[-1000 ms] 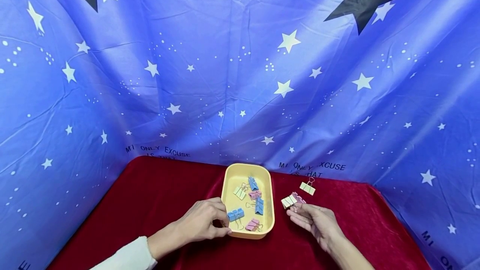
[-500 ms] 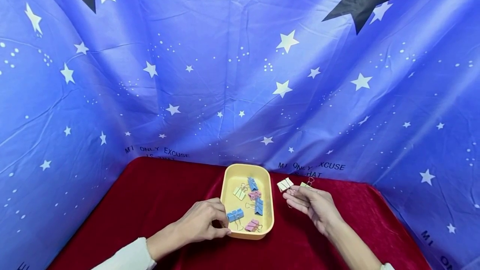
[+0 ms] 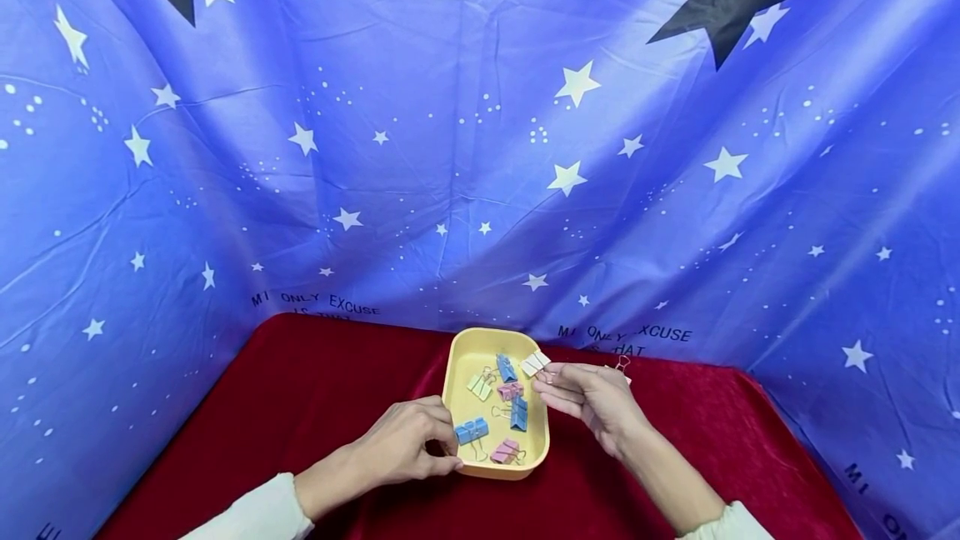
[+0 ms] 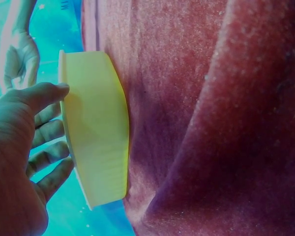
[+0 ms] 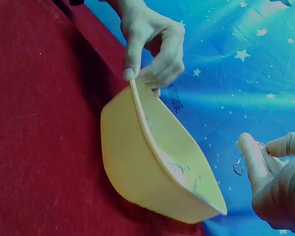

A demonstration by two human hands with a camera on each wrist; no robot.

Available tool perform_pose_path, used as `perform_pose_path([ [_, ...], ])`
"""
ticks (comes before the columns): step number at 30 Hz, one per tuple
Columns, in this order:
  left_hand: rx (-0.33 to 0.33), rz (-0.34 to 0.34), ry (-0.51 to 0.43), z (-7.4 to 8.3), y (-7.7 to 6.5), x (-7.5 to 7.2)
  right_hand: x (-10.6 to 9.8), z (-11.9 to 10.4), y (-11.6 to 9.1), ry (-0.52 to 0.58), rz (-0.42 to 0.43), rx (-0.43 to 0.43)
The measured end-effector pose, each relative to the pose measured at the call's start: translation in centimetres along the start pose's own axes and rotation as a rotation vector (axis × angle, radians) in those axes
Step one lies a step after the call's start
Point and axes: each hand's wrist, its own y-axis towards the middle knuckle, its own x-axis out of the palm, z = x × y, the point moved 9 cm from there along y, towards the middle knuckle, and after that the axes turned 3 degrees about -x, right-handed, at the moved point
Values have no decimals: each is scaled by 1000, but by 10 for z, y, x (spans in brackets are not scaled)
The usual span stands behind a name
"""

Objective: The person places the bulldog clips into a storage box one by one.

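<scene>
My left hand (image 3: pixel 416 437) pinches the near left rim of a yellow plastic box (image 3: pixel 545 440), thumb and fingertips on either side of the edge. Inside lie several binder clips: blue ones such as this blue clip (image 3: pixel 471 430), pink ones such as this pink clip (image 3: pixel 505 451), and a pale yellow clip (image 3: pixel 480 387). With thumb and fingers my right hand (image 3: pixel 596 407) holds a pale binder clip (image 3: pixel 536 363) at the box's right rim. A wire handle (image 5: pixel 238 167) sticks out beside those fingers in the right wrist view.
Partly hidden behind my right hand, another binder clip (image 3: pixel 622 367) lies on the dark red cloth (image 3: pixel 720 432) covering the table. A blue star-patterned curtain (image 3: pixel 465 148) surrounds the table at the back and sides.
My right hand has lifted the pale clip from beside a pink one and carried it left to the box's rim. The pink clip on the cloth is now out of sight. My left hand stays put.
</scene>
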Motion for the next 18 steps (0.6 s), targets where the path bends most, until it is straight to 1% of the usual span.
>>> perform_pose_path([
  [10, 17, 12, 3, 3, 1, -2, 28, 3, 8, 8, -56, -10],
  [15, 10, 2, 4, 2, 1, -2, 35, 4, 8, -18, -92, -17],
  [18, 1, -3, 8, 1, 0, -2, 35, 6, 7, -20, -94, -10],
])
